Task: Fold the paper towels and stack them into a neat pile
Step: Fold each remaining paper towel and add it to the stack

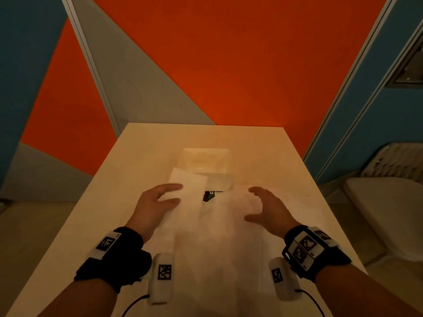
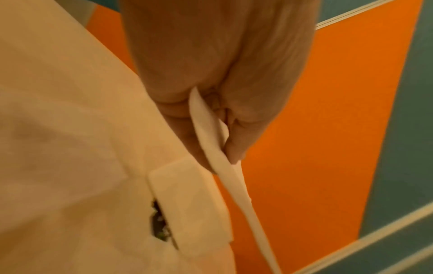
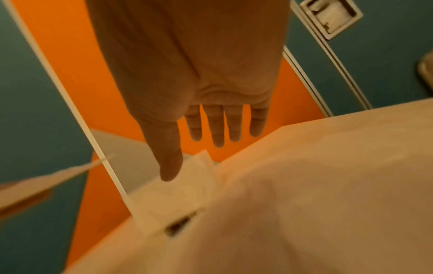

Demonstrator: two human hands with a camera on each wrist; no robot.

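No legible writing, left hand (image 1: 158, 202) pinched folded paper towel (image 1: 187, 188) above desk (image 1: 137, 156), right hand (image 1: 265, 209) spread, empty, beside it

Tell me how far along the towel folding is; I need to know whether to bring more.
Done: a stack of folded towels lies mid-table. In hand: the left hand pinches a folded paper towel, lifted near that stack; the right hand hovers open over an unfolded towel spread on the table. Left: place the held one, then fold and stack the spread one.
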